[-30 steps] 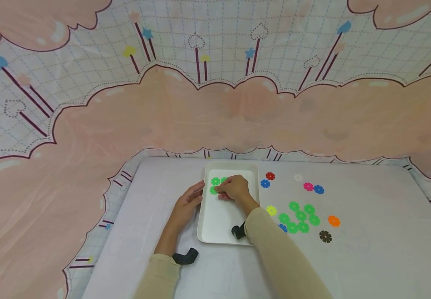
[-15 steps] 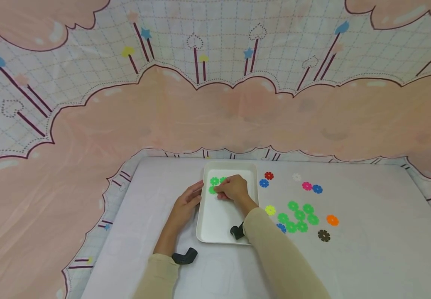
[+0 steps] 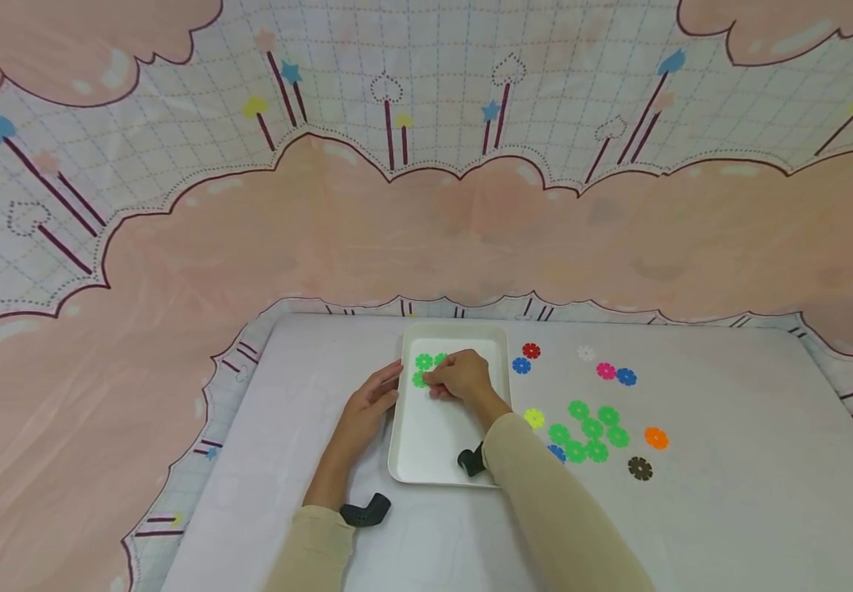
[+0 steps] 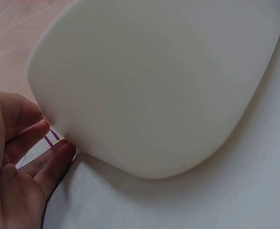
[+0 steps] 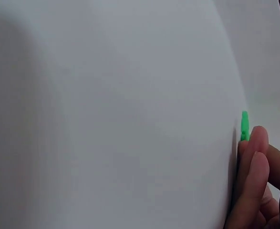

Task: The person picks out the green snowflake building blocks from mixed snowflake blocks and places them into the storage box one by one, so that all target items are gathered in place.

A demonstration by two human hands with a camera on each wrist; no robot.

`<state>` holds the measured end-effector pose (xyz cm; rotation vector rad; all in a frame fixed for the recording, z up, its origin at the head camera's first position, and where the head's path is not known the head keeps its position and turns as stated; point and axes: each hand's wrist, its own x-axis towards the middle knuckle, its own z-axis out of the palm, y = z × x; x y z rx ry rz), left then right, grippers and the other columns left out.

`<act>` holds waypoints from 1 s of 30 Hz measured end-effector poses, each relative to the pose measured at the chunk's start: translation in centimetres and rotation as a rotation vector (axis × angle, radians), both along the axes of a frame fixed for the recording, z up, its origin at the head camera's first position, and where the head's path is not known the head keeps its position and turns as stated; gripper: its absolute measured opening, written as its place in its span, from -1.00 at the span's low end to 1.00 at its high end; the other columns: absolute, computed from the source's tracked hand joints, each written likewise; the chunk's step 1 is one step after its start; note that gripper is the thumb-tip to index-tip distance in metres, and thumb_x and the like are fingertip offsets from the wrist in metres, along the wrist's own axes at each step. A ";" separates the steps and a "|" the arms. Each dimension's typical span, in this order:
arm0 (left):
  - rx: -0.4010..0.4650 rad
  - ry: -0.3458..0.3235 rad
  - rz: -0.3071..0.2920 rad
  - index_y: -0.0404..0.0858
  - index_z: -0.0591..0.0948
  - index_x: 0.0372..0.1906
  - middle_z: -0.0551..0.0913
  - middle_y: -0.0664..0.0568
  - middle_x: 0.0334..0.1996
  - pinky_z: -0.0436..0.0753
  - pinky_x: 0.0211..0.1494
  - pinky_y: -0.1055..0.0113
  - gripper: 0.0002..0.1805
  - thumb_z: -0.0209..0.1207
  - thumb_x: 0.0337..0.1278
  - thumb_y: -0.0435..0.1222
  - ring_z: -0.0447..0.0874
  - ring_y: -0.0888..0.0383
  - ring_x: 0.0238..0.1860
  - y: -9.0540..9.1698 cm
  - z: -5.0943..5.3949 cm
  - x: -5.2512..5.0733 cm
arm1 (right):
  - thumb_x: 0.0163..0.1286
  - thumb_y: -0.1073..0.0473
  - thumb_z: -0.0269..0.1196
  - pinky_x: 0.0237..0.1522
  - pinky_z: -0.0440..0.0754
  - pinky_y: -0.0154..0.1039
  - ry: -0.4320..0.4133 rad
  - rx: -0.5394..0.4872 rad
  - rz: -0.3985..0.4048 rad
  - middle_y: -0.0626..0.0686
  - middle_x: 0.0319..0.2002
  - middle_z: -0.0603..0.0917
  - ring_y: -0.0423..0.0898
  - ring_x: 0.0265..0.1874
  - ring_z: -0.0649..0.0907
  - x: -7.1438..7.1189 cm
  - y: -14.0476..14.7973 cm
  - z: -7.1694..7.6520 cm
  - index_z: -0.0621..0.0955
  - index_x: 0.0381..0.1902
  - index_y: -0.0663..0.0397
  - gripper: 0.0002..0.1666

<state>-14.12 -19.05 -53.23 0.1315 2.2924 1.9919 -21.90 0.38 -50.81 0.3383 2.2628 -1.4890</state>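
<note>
My left hand [image 3: 364,411] touches the left side of a white tray [image 3: 444,444] with its fingertips; the left wrist view shows the fingers [image 4: 58,157] against the outer wall of the tray. Over the tray's upper half, my right hand [image 3: 463,378] pinches the edge of a green snowflake disc [image 3: 420,379]. The right wrist view shows a green edge [image 5: 244,125] at the fingertips, and the rest is hidden behind them. Two more green discs lie just above: one on the left [image 3: 424,362], and another [image 3: 440,359] partly covered by the right hand.
Right of the tray lies a cluster of green discs [image 3: 592,427]. Around it are yellow [image 3: 534,418], orange [image 3: 657,437] and dark brown [image 3: 640,469] discs. Red [image 3: 532,351], blue [image 3: 521,365], white and pink discs lie farther back. A patterned cloth hangs behind the table.
Both hands, the tray and the discs keep their places relative to each other. Only the head view shifts slightly.
</note>
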 end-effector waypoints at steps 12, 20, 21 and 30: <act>0.010 -0.001 -0.005 -0.18 0.44 0.46 0.35 0.06 0.54 0.41 0.52 -0.01 -0.49 0.05 0.49 -0.41 0.41 -0.06 0.49 0.3 -0.1 -0.1 | 0.24 0.13 0.50 -0.53 0.68 -0.41 -0.001 -0.074 0.065 0.06 -0.51 0.76 -0.19 -0.61 0.73 0.6 1.2 1.7 0.70 -0.30 0.16 -0.77; 0.007 -0.002 0.022 -0.18 0.44 0.46 0.37 0.07 0.52 0.43 0.51 0.01 -0.49 0.05 0.48 -0.43 0.42 -0.05 0.48 0.2 0.0 0.0 | 0.30 0.09 0.46 -0.47 0.63 -0.42 0.044 -0.066 0.133 0.04 -0.34 0.79 -0.14 -0.50 0.74 0.7 2.9 3.8 0.69 -0.27 0.08 -0.80; 0.006 -0.001 0.022 -0.18 0.44 0.46 0.37 0.07 0.52 0.43 0.51 0.02 -0.49 0.05 0.48 -0.43 0.42 -0.05 0.48 0.2 0.0 0.0 | 0.31 0.08 0.46 -0.46 0.62 -0.41 0.050 -0.060 0.148 0.05 -0.32 0.79 -0.12 -0.47 0.74 0.7 3.2 4.2 0.69 -0.26 0.07 -0.80; 0.031 0.013 0.006 -0.21 0.44 0.46 0.35 0.03 0.54 0.44 0.51 0.10 -0.50 0.04 0.49 -0.43 0.40 -0.07 0.49 0.2 -0.1 -0.1 | 0.34 -0.03 0.42 -0.03 0.71 -0.05 0.113 0.014 0.290 0.19 -0.06 0.78 0.03 -0.18 0.74 1.1 7.5 6.9 0.73 -0.13 -0.02 -0.73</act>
